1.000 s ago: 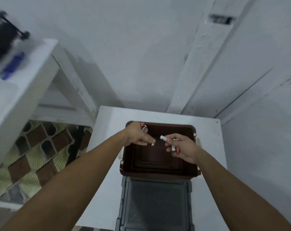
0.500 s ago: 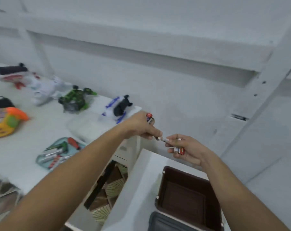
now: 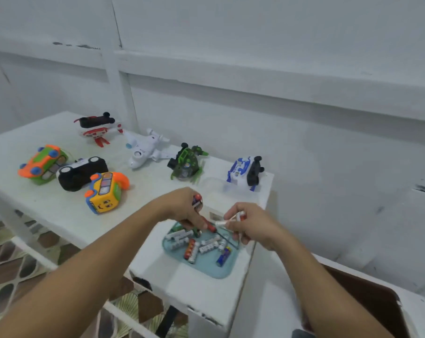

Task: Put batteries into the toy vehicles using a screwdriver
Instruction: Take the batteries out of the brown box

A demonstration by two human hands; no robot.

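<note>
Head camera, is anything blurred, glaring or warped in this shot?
Head view: soft even light, no glare, faint shadows under the toys. Head view: left hand, right hand and the batteries they grip are motion-smeared; the tray is soft too. Head view: the wall rail bows, wide-lens distortion.

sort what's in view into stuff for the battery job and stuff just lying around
For the job: left hand and right hand holding batteries, loose batteries, teal tray, red-handled screwdriver, toy vehicles.
Probably idle: brown bin, clear container.
</note>
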